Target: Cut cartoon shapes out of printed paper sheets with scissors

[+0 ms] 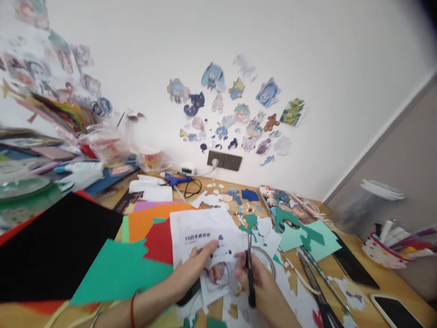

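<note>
My left hand (196, 266) pinches a white printed sheet (205, 234) with dark lettering and small coloured figures, thumb on top, fingers curled under it. My right hand (261, 280) grips black scissors (250, 269), blades pointing away from me and meeting the sheet's right edge. A red string bracelet circles my left wrist. Both hands work low at the centre of the wooden desk (344, 282), over white paper scraps.
Coloured card lies left: black (51, 246), green (119, 271), red (160, 243), orange (153, 216). Teal paper (310, 237), a second pair of scissors (317, 282), a phone (396, 312), a blue glue gun (175, 180). Stickers (235, 114) cover the wall. Cluttered stacks at left.
</note>
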Demonstrator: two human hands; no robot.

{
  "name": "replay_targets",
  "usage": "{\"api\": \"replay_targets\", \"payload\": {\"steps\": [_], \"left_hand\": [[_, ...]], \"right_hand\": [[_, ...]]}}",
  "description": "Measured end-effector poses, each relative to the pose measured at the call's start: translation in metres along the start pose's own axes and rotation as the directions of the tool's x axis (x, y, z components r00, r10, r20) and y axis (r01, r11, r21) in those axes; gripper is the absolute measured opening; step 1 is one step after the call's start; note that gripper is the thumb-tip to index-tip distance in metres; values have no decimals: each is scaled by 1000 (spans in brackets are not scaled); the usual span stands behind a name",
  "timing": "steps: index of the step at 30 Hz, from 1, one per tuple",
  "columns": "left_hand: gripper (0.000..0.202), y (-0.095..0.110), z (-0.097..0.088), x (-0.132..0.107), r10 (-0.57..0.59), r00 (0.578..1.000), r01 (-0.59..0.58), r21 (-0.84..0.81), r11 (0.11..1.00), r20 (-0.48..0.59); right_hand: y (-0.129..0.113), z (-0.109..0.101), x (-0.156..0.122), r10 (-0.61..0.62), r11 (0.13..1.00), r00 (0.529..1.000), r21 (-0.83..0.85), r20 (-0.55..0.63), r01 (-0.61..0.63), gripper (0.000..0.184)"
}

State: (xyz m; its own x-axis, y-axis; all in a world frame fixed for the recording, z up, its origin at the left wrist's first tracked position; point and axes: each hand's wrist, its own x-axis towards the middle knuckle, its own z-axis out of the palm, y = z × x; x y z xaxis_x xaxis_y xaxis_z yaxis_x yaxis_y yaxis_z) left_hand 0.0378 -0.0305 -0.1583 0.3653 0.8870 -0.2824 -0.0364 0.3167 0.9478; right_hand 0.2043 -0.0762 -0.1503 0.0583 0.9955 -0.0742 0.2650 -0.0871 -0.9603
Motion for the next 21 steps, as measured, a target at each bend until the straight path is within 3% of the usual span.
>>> {"api": "replay_targets", "payload": {"steps": [3,9,14,21], "left_hand": [[56,3,1,3,-9,994,16,-67,998,106],[52,0,-6,9,63,968,-21,-172,985,241],[15,0,-8,9,145,965,-105,-181,978,220],[26,2,1,-1,188,968,-173,-104,979,164]], "right_hand": [[-6,4,2,50,997,985,64,-162,-40,29],[-5,1,2,90,995,976,54,-196,-81,25],[0,-2,4,93,995,979,52,-180,-85,22],[4,3,2,43,997,988,62,-148,-34,21]]}}
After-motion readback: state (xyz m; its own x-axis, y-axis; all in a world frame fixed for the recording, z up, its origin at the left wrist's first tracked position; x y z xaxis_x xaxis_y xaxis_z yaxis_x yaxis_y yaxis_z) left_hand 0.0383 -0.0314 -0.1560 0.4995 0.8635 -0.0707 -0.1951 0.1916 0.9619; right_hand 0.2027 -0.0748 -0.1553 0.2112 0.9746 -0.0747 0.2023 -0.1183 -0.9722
